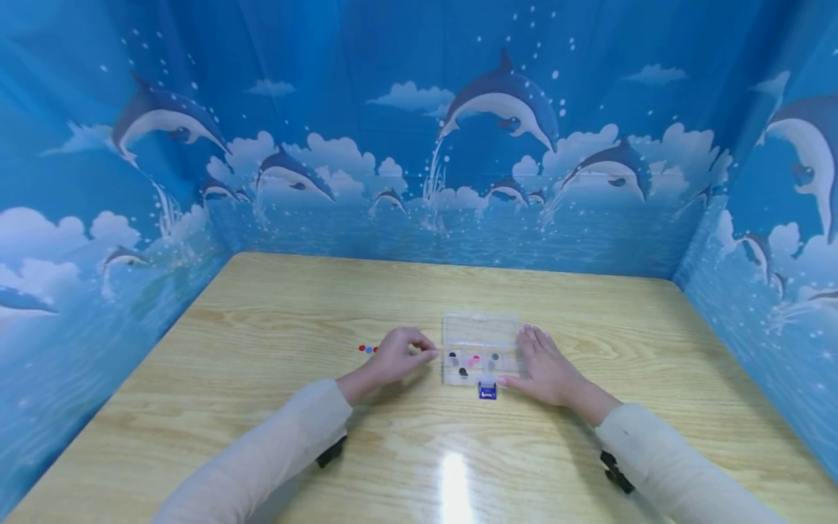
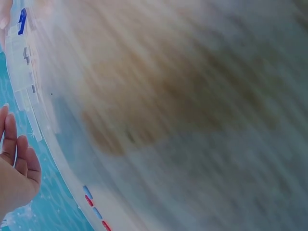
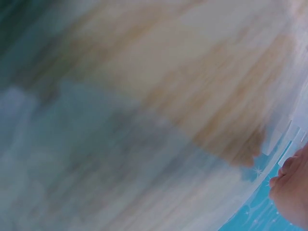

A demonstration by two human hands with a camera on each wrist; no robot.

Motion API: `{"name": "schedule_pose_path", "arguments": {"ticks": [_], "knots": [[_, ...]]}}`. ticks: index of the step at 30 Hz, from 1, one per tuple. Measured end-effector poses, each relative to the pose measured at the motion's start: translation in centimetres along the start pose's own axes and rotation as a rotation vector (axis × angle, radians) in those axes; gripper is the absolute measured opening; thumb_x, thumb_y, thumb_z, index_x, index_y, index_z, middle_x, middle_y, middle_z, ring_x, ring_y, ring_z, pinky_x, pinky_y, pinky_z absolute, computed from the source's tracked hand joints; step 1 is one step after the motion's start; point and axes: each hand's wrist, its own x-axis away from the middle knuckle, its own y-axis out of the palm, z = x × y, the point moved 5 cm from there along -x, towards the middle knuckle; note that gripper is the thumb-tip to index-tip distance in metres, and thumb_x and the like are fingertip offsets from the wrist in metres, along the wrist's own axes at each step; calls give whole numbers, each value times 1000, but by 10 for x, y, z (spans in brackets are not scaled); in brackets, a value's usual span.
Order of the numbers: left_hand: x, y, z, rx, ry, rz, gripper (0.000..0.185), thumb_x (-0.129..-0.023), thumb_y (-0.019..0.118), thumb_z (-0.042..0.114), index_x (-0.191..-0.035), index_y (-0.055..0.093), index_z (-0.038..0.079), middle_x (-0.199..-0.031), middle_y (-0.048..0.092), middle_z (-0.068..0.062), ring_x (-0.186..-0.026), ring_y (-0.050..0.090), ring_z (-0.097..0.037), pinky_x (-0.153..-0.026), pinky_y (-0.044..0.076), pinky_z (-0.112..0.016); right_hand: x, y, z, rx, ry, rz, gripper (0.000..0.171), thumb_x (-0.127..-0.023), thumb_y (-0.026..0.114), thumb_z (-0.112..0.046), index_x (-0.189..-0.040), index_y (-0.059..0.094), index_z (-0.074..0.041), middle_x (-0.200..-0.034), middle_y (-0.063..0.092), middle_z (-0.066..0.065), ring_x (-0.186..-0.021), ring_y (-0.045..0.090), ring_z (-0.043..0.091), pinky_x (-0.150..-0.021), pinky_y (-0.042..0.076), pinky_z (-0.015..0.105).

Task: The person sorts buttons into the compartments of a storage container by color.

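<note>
Flat, straight fingers of the right hand (image 1: 546, 367) are pressing the right edge of the clear plastic compartment box (image 1: 480, 349); the left hand (image 1: 399, 354), fingertips pinched together, is hovering just left of it, near small red and blue beads (image 1: 367, 349) lying farther left.

Pale, light-grained wood across the tabletop (image 1: 275, 407), with a bright white glare streak at the near edge. Around it, backdrop walls (image 1: 419, 145) in deep blue fading to turquoise sea, printed with grey-and-white leaping dolphins, white clouds and white bubble dots. The box (image 1: 480, 348) is clear and colourless, with a dark blue latch (image 1: 487, 391) on its near side. Inside it show small specks: one pink, a few dark or black. Left of the box lie tiny beads (image 1: 368, 349), red and blue. Both sleeves (image 1: 262, 458) are cream-white, with a black strap at each wrist.
</note>
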Motion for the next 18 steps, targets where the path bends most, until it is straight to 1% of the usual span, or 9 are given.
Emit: {"name": "schedule_pose_path", "arguments": {"ticks": [7, 13, 18], "knots": [[2, -4, -4, 29, -24, 7, 8, -85, 66, 13, -87, 71, 8, -86, 68, -3, -83, 60, -13, -77, 51, -30, 0, 1, 1, -6, 5, -6, 98, -85, 48, -62, -140, 18, 14, -148, 15, 33, -138, 13, 46, -113, 12, 53], [3, -10, -6, 28, -7, 28, 8, -84, 66, 12, -87, 71, 6, -87, 68, -5, -84, 61, -15, -77, 51, -30, 0, 0, 0, -9, 5, -1, 98, -85, 48, -61, -140, 18, 15, -147, 16, 34, -138, 13, 47, -113, 12, 54], [4, -14, -10, 17, -35, 42, 7, -84, 67, 12, -87, 71, 7, -87, 68, -4, -85, 61, -14, -79, 50, -31, 1, 0, 0, -9, 5, -6, 98, -85, 48, -61, -140, 18, 15, -147, 15, 33, -138, 13, 47, -113, 12, 54]]}}
